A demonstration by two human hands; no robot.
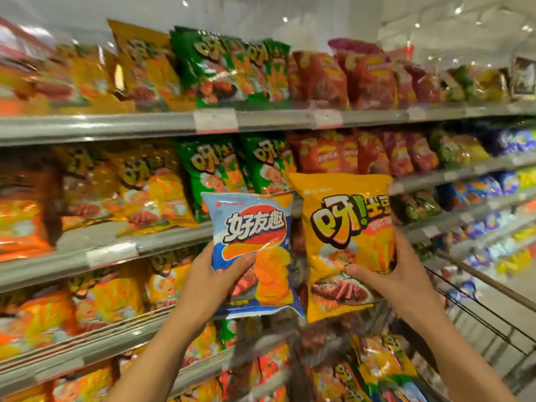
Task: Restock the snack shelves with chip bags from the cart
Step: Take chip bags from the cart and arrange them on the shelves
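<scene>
Left hand point(214, 274) grips blue bag point(255, 250), right hand point(397, 274) grips yellow bag point(345, 242), both raised facing shelves point(116, 126), likely to match slots.

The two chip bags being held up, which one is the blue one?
The blue chip bag is the smaller one gripped by the left hand; the larger bag in the right hand is the yellow chip bag.

Two chip bags point(251, 250) point(346, 242) side by side before shelves point(116, 126); cart point(478, 314) lower right, more bags point(380, 361) inside.
</scene>
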